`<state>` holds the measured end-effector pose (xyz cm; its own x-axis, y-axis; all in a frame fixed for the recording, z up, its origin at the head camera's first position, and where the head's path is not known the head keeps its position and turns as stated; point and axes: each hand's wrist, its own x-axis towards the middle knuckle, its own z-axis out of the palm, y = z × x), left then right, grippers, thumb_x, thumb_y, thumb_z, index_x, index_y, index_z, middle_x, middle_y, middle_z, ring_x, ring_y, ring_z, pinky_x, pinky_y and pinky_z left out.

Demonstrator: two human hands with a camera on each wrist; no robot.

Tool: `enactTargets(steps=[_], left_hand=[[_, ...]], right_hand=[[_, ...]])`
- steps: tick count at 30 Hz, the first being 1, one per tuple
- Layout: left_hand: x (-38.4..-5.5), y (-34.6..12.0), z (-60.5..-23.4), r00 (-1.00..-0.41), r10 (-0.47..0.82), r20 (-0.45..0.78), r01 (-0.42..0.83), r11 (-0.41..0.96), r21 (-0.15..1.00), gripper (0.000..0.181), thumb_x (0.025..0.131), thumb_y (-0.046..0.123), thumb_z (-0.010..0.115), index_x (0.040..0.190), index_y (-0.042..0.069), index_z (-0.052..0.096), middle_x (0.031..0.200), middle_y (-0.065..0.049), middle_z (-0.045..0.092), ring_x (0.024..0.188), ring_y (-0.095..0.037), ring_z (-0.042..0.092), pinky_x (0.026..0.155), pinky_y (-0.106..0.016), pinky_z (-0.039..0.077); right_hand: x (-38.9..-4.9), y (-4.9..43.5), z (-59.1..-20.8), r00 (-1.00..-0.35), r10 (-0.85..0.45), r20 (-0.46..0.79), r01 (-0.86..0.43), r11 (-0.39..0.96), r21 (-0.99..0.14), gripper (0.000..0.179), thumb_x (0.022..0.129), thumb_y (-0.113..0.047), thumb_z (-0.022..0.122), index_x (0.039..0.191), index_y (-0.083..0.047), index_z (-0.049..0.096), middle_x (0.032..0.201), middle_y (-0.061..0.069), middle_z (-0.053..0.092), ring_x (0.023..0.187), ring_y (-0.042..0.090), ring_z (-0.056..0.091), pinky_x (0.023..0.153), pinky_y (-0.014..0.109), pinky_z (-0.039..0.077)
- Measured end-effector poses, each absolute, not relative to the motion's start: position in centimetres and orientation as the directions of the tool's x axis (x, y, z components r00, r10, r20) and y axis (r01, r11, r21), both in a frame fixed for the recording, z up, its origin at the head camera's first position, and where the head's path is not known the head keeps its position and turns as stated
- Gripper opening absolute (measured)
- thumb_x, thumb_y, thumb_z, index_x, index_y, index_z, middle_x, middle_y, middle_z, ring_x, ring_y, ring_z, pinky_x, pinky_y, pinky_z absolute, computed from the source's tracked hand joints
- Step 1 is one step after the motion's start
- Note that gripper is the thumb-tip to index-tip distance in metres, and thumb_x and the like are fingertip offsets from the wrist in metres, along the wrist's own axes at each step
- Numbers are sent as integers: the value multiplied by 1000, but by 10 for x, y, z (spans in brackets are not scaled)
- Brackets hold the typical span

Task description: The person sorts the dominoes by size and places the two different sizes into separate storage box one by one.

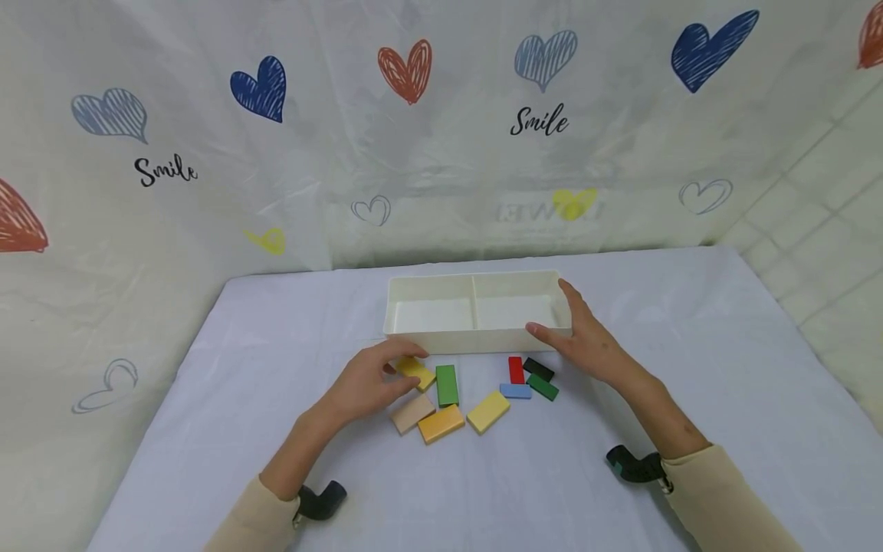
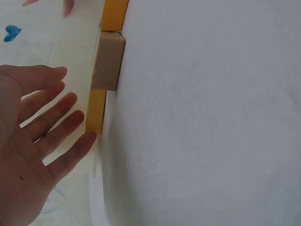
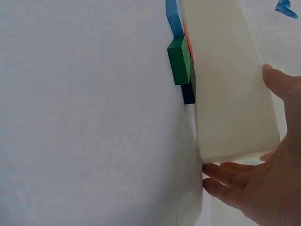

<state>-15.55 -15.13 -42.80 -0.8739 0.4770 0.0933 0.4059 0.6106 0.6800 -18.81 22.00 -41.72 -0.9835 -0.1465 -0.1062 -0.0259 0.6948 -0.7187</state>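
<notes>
In the head view, my left hand (image 1: 363,381) hovers over a yellow block (image 1: 416,372) near the box's front left corner. The left wrist view shows its fingers (image 2: 56,155) spread and nothing held. My right hand (image 1: 589,341) spans the right end of a white two-compartment box (image 1: 441,343), thumb at the front rim and fingers round the end wall. Beside the left hand lie a light green block (image 1: 447,386), a bare wood block (image 1: 413,414) and an orange block (image 1: 441,424). A second yellow block (image 1: 488,412) lies right of them.
Before the box's right half lie smaller blocks: red (image 1: 516,369), black (image 1: 538,369), dark green (image 1: 543,387) and blue (image 1: 515,391). A white cloth (image 1: 552,491) covers the table. Behind it hangs a sheet (image 1: 455,153) printed with hearts.
</notes>
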Motion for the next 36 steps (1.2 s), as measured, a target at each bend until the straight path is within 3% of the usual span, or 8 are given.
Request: enactTargets(steps=[5,11,18,22,24,27,31,36], left_hand=[[-157,-155,-432,-864,500,52,394,609,689,48,91,11,79,137,19,66,138,5,68,124,-18,64,96,-38,58],[-158,-155,-435,-877,480,28,375,647,664,51,89,9,81,136,21,67,136,5,68,124,-18,63,93,-36,56],[-159,-154,-437,-891,455,15,352,668,655,49,83,3,84,129,16,71,127,3,72,121,-20,65,107,-44,54],[-159,-156,-437,-894,448,3,344,681,647,47,83,3,84,127,14,72,125,1,73,120,-21,66,108,-47,52],[-159,-158,-437,-896,444,-11,335,692,639,46,84,4,84,127,15,72,125,2,73,121,-20,66,107,-45,53],[-159,-159,-437,-897,441,-14,337,705,624,44,84,5,84,126,15,73,123,2,73,112,-17,65,93,-36,57],[-161,-159,-437,-898,440,-25,334,716,613,38,85,8,85,121,15,76,115,2,71,94,-13,59,74,-23,52],[-160,-159,-436,-901,432,-30,324,719,614,36,85,13,86,119,16,77,113,3,70,91,-12,56,72,-21,49]], right_hand=[[-189,220,-419,-984,-136,-114,-16,707,-707,113,96,-62,64,167,-15,-10,171,25,13,148,48,30,116,76,31],[-189,220,-420,-984,-129,-125,-4,711,-703,114,95,-64,64,167,-16,-10,172,25,11,150,49,28,116,77,29],[-188,221,-419,-983,-128,-130,-1,716,-698,114,95,-65,63,167,-17,-11,172,25,11,150,50,28,116,76,30],[-187,221,-419,-983,-133,-127,-5,710,-704,114,95,-66,63,167,-18,-11,172,24,12,150,49,28,116,76,31],[-187,221,-419,-983,-137,-125,-8,707,-707,114,95,-66,63,167,-18,-11,173,23,12,151,49,27,116,76,30],[-187,221,-418,-983,-137,-124,-9,708,-706,115,95,-66,63,167,-18,-12,173,23,11,152,49,27,117,76,29],[-187,221,-419,-983,-133,-126,-6,709,-705,114,95,-66,63,167,-18,-12,173,24,11,152,49,27,117,76,29],[-187,221,-419,-983,-135,-124,-8,706,-709,114,95,-66,63,167,-18,-11,172,24,12,151,49,27,116,76,30]])
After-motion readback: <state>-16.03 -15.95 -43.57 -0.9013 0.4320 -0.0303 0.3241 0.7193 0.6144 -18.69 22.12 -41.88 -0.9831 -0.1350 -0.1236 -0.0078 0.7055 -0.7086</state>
